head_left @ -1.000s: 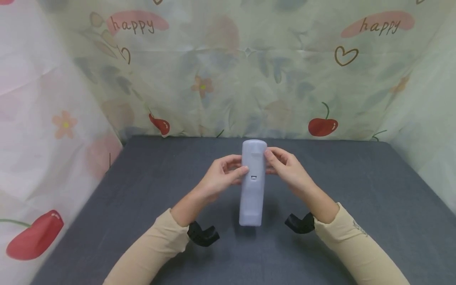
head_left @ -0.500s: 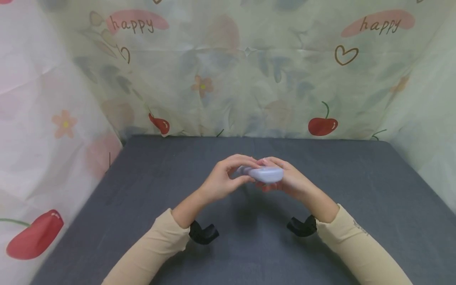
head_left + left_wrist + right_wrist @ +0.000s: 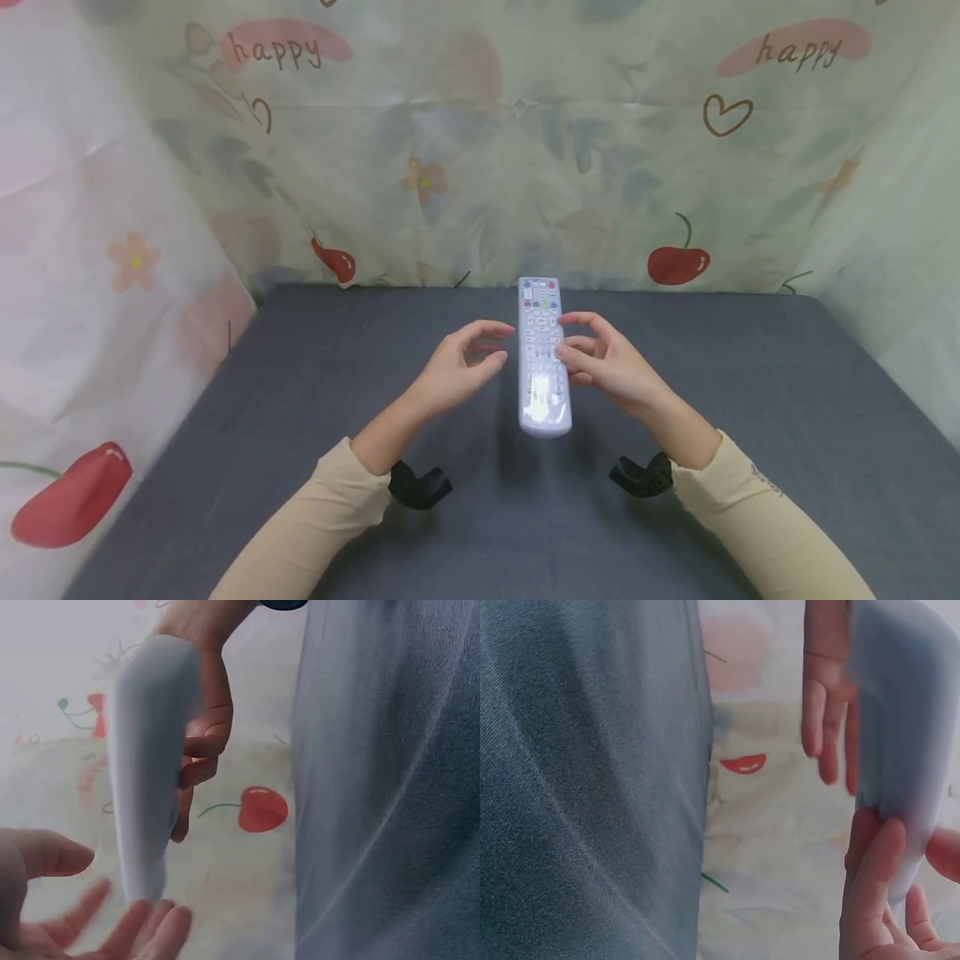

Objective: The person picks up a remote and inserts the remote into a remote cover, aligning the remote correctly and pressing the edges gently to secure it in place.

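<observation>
A white remote control (image 3: 543, 358) is held up over the table, its face with several coloured buttons turned to the head camera. My right hand (image 3: 606, 360) grips it by its right edge, thumb and fingers pinching it about midway. In the right wrist view the fingers (image 3: 881, 862) lie along the remote (image 3: 911, 727). To the left of it, my left hand (image 3: 467, 367) stands with thumb and fingers apart and nothing between them, fingertips just short of the remote's left edge. The left wrist view shows the remote (image 3: 146, 765) beyond the spread left hand (image 3: 67, 922).
A dark grey cloth covers the table (image 3: 360, 367). Behind it hangs a patterned curtain (image 3: 480, 167) with cherries and lettering, and another curtain (image 3: 150, 350) borders the left side. Black wrist mounts (image 3: 418, 487) stick out under both forearms.
The remote has flipped over: its plain back faced the head camera before, now its buttons do. My left hand has let go and moved slightly left, while my right hand keeps its hold.
</observation>
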{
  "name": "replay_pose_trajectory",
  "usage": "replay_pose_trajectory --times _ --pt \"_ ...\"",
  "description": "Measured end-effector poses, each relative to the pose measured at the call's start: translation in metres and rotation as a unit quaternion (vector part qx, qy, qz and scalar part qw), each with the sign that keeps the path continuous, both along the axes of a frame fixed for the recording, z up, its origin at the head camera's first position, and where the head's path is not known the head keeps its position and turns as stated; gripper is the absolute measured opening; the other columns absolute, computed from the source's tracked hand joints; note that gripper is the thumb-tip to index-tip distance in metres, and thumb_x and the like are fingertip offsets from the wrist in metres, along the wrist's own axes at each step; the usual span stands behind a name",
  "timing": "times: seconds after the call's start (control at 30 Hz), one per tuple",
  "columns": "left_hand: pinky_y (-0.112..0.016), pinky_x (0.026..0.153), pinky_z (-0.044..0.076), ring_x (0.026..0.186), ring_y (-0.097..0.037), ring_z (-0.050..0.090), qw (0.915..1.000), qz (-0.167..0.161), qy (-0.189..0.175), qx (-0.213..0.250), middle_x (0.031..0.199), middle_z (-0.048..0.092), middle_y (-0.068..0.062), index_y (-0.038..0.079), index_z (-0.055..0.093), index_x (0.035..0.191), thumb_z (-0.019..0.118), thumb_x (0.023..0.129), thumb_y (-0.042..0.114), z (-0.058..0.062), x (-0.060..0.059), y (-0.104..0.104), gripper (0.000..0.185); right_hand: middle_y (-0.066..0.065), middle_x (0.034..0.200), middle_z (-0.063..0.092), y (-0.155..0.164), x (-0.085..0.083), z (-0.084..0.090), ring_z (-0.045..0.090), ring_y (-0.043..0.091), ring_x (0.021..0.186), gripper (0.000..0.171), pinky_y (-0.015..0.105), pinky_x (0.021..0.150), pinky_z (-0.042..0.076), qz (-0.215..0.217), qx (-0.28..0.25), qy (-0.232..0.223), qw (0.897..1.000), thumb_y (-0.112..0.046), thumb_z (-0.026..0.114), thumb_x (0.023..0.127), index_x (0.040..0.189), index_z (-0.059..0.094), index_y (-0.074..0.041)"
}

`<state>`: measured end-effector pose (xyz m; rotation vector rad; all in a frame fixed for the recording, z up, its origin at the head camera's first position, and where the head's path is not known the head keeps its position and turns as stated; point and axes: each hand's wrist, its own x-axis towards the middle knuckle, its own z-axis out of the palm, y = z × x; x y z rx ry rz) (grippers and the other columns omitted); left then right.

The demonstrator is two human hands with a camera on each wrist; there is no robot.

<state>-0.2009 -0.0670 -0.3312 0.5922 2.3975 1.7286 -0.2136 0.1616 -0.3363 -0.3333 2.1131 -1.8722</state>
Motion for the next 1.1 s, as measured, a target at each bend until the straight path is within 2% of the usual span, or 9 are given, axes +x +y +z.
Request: replay_pose_trajectory --times 0.07,0.17,0.27,0.43,0.57,0.67,0.77,0.97,1.1 --pt "-0.041 0.091 0.051 0.114 -0.031 0.058 0.9991 -0.002 -0.042 -0.004 0.131 0.053 -0.016 0.003 0.048 0.130 0.056 0.093 0.015 -0.002 -0.001 0.000 0.040 0.000 0.104 0.059 0.000 0.001 -0.001 0.064 0.009 0.080 0.050 0.026 0.076 0.054 0.001 0.008 0.014 1.000 -0.016 0.058 0.093 0.132 0.029 -0.008" --pt "-0.038 0.086 0.054 0.100 -0.028 0.065 0.9933 -0.028 -0.112 -0.002 0.124 0.056 -0.020 0.001 0.042 0.134 0.058 0.093 0.020 -0.007 -0.002 0.002 0.048 0.007 0.109 0.058 -0.001 0.002 -0.003 0.063 0.009 0.085 0.052 0.026 0.076 0.054 0.008 0.013 0.032 0.999 -0.014 0.059 0.092 0.133 0.028 -0.006" --pt "-0.036 0.083 0.055 0.089 -0.021 0.067 0.9876 -0.051 -0.148 0.007 0.115 0.060 -0.021 0.000 0.040 0.134 0.058 0.093 0.019 -0.011 -0.002 0.004 0.049 0.013 0.113 0.056 -0.003 0.003 -0.004 0.062 0.009 0.088 0.053 0.027 0.076 0.054 0.017 0.015 0.043 0.999 -0.015 0.060 0.091 0.132 0.028 -0.006" --pt "-0.036 0.080 0.056 0.083 -0.015 0.066 0.9880 -0.052 -0.144 0.023 0.109 0.063 -0.021 0.001 0.044 0.130 0.058 0.092 0.015 -0.017 -0.003 0.007 0.042 0.016 0.115 0.057 -0.005 0.004 -0.005 0.063 0.009 0.089 0.057 0.028 0.077 0.055 0.009 0.028 0.052 0.998 -0.019 0.063 0.089 0.130 0.026 -0.006" --pt "-0.037 0.080 0.056 0.082 -0.014 0.065 0.9884 -0.035 -0.143 0.038 0.108 0.063 -0.021 0.001 0.046 0.128 0.058 0.092 0.013 -0.019 -0.002 0.008 0.040 0.021 0.120 0.055 -0.005 0.003 -0.004 0.063 0.008 0.089 0.060 0.030 0.080 0.055 -0.002 0.035 0.036 0.999 -0.021 0.065 0.088 0.130 0.025 -0.003" --pt "-0.038 0.080 0.056 0.081 -0.013 0.065 0.9887 -0.024 -0.140 0.047 0.105 0.063 -0.020 -0.001 0.047 0.128 0.057 0.093 0.012 -0.020 -0.001 0.009 0.039 0.021 0.118 0.056 -0.005 0.001 -0.005 0.064 0.008 0.087 0.056 0.032 0.083 0.055 -0.004 0.049 0.022 0.999 -0.021 0.063 0.090 0.128 0.028 0.001" --pt "-0.037 0.078 0.056 0.078 -0.011 0.064 0.9891 -0.015 -0.138 0.050 0.103 0.063 -0.020 -0.002 0.047 0.128 0.057 0.092 0.011 -0.022 -0.001 0.011 0.038 0.018 0.112 0.059 -0.004 0.000 -0.008 0.064 0.009 0.084 0.053 0.034 0.083 0.055 0.006 0.073 0.011 0.997 -0.022 0.062 0.090 0.127 0.032 0.002" --pt "-0.034 0.076 0.057 0.074 -0.011 0.064 0.9887 0.017 -0.144 0.040 0.101 0.063 -0.019 -0.001 0.048 0.128 0.058 0.092 0.010 -0.025 -0.004 0.012 0.040 0.017 0.102 0.062 -0.006 0.001 -0.012 0.064 0.015 0.082 0.058 0.044 0.082 0.055 0.041 0.114 0.010 0.993 -0.023 0.066 0.088 0.127 0.032 0.001" --pt "-0.034 0.077 0.057 0.077 -0.013 0.065 0.9880 0.027 -0.150 0.026 0.103 0.064 -0.020 -0.001 0.048 0.130 0.057 0.092 0.010 -0.029 -0.006 0.014 0.041 0.018 0.100 0.059 -0.008 0.001 -0.015 0.063 0.016 0.081 0.055 0.045 0.081 0.055 0.041 0.124 0.012 0.991 -0.019 0.064 0.089 0.127 0.032 0.002"
